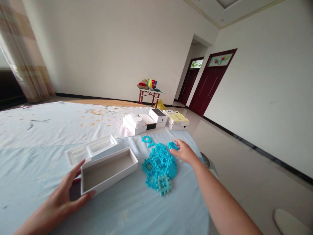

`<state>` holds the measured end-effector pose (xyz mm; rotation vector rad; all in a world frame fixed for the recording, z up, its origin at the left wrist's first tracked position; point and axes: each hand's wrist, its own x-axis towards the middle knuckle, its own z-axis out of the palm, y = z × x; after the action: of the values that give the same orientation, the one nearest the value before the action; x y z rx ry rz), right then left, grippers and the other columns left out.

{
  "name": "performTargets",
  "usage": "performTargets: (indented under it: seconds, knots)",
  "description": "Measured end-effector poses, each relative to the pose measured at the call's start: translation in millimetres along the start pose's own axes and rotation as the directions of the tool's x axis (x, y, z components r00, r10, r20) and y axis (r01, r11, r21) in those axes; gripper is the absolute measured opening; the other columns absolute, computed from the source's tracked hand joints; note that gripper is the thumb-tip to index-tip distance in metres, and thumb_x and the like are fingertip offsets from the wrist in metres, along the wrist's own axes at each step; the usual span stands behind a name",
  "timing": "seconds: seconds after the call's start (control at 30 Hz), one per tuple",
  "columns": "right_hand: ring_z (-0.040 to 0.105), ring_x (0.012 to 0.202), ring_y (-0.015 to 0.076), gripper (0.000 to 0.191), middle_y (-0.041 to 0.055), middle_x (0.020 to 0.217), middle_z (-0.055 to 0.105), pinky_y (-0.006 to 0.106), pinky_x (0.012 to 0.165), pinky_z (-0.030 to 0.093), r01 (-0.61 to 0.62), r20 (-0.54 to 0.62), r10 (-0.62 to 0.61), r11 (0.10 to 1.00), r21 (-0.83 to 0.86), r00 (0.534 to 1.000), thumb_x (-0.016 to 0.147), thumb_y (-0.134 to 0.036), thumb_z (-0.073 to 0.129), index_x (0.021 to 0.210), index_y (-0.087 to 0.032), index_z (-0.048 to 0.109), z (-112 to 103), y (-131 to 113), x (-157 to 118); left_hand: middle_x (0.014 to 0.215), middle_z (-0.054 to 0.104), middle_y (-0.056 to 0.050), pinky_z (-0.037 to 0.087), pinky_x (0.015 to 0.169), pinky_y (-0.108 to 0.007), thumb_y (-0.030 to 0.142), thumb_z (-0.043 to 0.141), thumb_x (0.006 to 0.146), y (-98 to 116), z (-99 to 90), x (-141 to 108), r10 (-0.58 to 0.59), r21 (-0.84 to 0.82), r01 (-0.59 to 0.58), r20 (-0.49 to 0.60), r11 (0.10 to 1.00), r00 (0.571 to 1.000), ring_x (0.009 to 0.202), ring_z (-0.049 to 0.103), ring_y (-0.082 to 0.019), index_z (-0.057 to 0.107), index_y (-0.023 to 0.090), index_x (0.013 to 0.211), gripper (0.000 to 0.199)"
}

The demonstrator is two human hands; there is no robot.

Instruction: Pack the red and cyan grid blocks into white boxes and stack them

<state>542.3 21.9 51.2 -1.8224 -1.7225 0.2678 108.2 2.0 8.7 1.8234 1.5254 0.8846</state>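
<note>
Currently: left hand (65,195) braces shallow white cardboard box (109,169) at its near end | right hand (184,150), fingers curled, pinches turquoise plastic interlocking piece (172,145) beside pile (158,166) | next, likely: carry piece leftward into box.

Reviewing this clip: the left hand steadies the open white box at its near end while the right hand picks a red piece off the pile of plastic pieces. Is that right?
Not quite: the piece is turquoise, not red. In the head view the right hand pinches a turquoise piece at the far edge of the turquoise pile, while the left hand does grip the near end of the open white box.
</note>
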Motion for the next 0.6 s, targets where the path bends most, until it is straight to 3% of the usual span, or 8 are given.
performTargets:
  seconds: [0.17,0.27,0.43,0.6]
  knots:
    - [0.054,0.100,0.0216,0.055,0.0102,0.110,0.054,0.034,0.086,0.044,0.053,0.038,-0.051,0.998,-0.035,0.998,0.071,-0.037,0.059,0.121,-0.018,0.046,2,-12,-58,0.127,0.047,-0.007,0.043,0.093,-0.042,0.061,0.057,0.063,-12,-0.5,6,-0.032,0.039,0.031,0.031,0.999,0.999,0.112,0.050,-0.028,0.015,0.030,0.138,0.091]
    - [0.050,0.107,0.0241,0.057,0.0111,0.113,0.052,0.035,0.091,0.041,0.078,0.101,-0.066,0.990,-0.115,0.993,0.073,-0.039,0.057,0.124,-0.018,0.045,6,-18,-77,0.127,0.047,-0.006,0.043,0.094,-0.042,0.060,0.058,0.063,-14,-0.8,8,-0.031,0.051,0.029,0.038,0.998,0.999,0.113,0.049,-0.027,0.014,0.030,0.138,0.092]
    - [0.047,0.112,0.0260,0.061,0.0123,0.117,0.051,0.037,0.094,0.038,0.098,0.127,-0.076,0.980,-0.173,0.989,0.071,-0.042,0.060,0.125,-0.018,0.045,12,-20,-79,0.129,0.045,-0.006,0.040,0.095,-0.046,0.063,0.054,0.064,-6,2.4,3,-0.014,0.030,0.015,-0.036,0.999,0.999,0.111,0.050,-0.029,0.017,0.031,0.137,0.089]
    - [0.049,0.108,0.0254,0.058,0.0134,0.113,0.054,0.038,0.093,0.039,0.101,0.101,-0.088,0.986,-0.130,0.991,0.073,-0.036,0.060,0.125,-0.015,0.046,16,-15,-74,0.131,0.043,-0.004,0.043,0.094,-0.039,0.060,0.057,0.065,-10,0.2,5,-0.045,0.026,0.043,0.052,0.999,0.998,0.116,0.047,-0.025,0.012,0.033,0.137,0.089]
